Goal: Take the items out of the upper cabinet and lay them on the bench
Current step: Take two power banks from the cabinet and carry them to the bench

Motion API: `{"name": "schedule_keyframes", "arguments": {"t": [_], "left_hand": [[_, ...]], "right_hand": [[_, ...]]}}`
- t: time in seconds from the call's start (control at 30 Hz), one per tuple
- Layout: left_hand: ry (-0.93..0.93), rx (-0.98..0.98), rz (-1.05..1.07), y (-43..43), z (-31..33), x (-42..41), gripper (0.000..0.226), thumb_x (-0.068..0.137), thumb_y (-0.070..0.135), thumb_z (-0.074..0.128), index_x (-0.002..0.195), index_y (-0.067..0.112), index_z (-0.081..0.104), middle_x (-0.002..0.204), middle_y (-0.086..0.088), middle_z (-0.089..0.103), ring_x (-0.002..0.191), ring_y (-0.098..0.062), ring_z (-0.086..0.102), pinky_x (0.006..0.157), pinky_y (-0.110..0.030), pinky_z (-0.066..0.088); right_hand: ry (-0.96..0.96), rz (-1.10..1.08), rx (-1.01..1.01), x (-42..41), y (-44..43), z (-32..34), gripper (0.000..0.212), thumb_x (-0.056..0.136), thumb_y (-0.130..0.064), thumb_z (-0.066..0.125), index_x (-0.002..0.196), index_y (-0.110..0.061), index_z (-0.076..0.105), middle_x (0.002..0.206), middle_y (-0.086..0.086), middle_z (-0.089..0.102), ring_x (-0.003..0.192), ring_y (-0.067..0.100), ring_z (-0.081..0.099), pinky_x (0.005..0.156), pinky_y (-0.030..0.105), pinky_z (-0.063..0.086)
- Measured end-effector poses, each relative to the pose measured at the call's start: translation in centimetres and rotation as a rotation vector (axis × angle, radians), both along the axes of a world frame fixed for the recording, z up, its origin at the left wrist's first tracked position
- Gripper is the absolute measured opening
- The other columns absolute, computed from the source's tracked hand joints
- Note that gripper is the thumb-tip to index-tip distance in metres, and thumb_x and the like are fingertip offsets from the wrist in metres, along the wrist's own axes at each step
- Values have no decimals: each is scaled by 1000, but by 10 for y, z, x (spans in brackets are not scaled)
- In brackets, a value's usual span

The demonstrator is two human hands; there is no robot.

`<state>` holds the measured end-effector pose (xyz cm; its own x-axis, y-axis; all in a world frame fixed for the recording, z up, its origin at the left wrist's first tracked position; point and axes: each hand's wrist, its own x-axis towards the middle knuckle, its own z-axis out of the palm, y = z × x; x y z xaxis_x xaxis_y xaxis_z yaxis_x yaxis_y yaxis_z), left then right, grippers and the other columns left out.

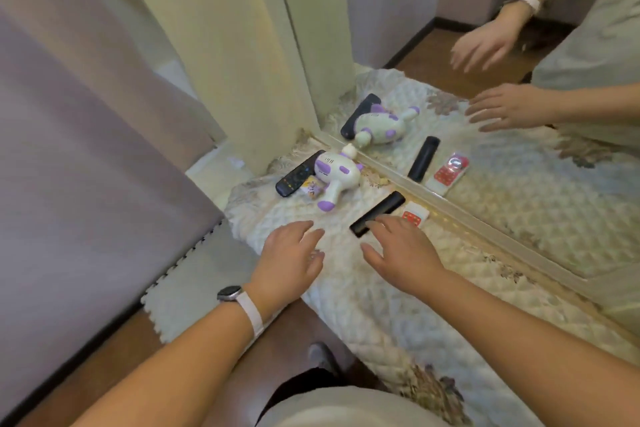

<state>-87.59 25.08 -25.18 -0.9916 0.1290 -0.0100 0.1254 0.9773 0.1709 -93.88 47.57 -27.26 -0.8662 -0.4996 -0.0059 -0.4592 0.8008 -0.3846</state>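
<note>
As both hands hover low over the quilted counter (363,288), a person stands among things laid out beside a wall mirror (519,198). From the left, a black TV remote (298,175) lies flat near the counter's far corner. A small printed card (313,189) sits just beside it, and a white-and-purple toy cow (337,177) lies on its side close against them.

The left hand (294,255), a smartwatch (230,293) on its wrist, is spread and relaxed, palm down over the cover, holding nothing. To its right a slim black remote (377,213) lies slantwise, with a red-and-white packet (414,215) just beside it by the mirror's frame. The right hand (401,250) is likewise loose-fingered and empty. Its fingertips are at the near end of the slim remote, though whether they touch it cannot be told.

The upper cabinet is out of view. The step in hand looks to be setting down the slim remote. Done well, that means leaving it flat on the cover, apart from the packet and well back from the near edge. The fingers should then lift straight up so nothing is nudged.
</note>
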Motion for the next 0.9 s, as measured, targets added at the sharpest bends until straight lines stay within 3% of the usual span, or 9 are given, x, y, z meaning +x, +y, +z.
{"name": "schedule_keyframes", "arguments": {"t": [0.13,0.27,0.5,0.7,0.9], "left_hand": [[68,-61,121,-36,20,51,42,88,38,53,123,17,62,125,-10,62,114,-31,58,95,-46,45],[114,-103,265,-65,40,107,45,90,42,46,123,15,62,122,-8,63,113,-30,58,98,-48,43],[203,-166,527,-121,70,220,41,88,41,48,116,16,65,118,-6,65,111,-27,59,92,-38,39],[281,-174,689,-168,89,340,40,87,41,50,117,20,66,118,-2,66,112,-23,58,96,-36,35],[291,-230,877,-213,108,481,42,89,43,48,118,20,66,119,-1,66,113,-22,58,97,-38,40]], "right_hand": [[117,226,-4,13,-49,29,48,89,-48,44,118,-14,62,113,6,64,102,31,58,76,42,51],[182,443,-58,41,-102,54,45,86,-45,46,113,-13,64,107,6,65,97,31,61,72,41,51],[266,763,-63,117,-196,85,49,90,-50,45,123,-16,60,121,4,61,112,25,55,87,41,48],[304,895,-74,215,-279,106,47,90,-48,45,118,-16,62,116,4,63,107,27,58,81,43,50],[381,1055,-112,332,-355,130,47,90,-50,43,118,-17,62,115,2,64,108,25,57,85,40,47]]}}
